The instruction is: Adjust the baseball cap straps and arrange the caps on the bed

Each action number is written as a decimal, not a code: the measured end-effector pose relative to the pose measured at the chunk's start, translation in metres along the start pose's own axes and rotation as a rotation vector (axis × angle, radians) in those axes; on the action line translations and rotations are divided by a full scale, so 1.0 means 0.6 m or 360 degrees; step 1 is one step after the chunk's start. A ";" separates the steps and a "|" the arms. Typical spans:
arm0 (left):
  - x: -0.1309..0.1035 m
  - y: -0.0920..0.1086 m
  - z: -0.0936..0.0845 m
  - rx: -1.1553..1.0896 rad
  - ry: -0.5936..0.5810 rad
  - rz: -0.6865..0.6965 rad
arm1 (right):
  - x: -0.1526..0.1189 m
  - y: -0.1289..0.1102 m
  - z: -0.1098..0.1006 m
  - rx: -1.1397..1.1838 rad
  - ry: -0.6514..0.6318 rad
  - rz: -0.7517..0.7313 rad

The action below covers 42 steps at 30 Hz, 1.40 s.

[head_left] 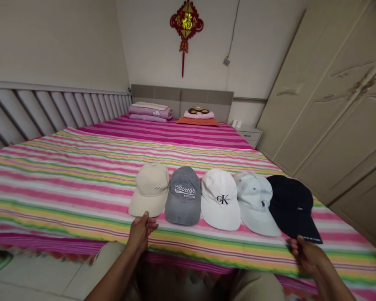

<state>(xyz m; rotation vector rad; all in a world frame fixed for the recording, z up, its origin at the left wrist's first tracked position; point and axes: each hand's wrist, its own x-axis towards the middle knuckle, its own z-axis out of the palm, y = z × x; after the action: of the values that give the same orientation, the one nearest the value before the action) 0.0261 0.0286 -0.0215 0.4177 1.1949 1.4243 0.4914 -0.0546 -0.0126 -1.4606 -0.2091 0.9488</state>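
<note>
Five caps are laid side by side in a row across the striped bed cover [81, 179], and the white cap [219, 200], marked with dark letters, is placed in the middle. Directly left of the white cap, the grey cap [183, 196] is set; farther left, at that end of the row, the beige cap [149, 188] is placed. Just right of the white cap, the pale blue cap [256, 200] is laid, and beyond it the dark cap [291, 205]. All brims are pointed toward the wearer.

The beige cap's brim is met at its front edge by the left hand [141, 230], whose fingers are loosely curled, with only a narrow spread. At the row's other end, to the right of the white cap, the dark cap's brim is met at its near edge by the right hand [307, 253], also narrowly curled. Whether either brim is actually pinched cannot be told. Far behind the white cap, folded purple bedding [150, 113] is stacked by the headboard [207, 98].
</note>
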 end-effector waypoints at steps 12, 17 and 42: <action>-0.008 0.000 0.001 0.0044 -0.0007 0.0011 | -0.035 -0.012 0.031 0.0191 0.0144 0.0266; -0.028 -0.004 0.004 0.0120 -0.0015 -0.0046 | -0.078 0.027 0.068 0.0334 0.0078 0.0209; -0.049 -0.043 0.078 -0.0102 -0.0307 -0.0632 | -0.156 0.128 0.218 0.0011 -0.0542 0.0212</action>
<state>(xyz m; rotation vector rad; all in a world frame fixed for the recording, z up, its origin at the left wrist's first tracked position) 0.0853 0.0170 -0.0127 0.2488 1.0064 1.0516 0.3148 -0.0307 -0.0212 -1.3120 -0.3600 1.3048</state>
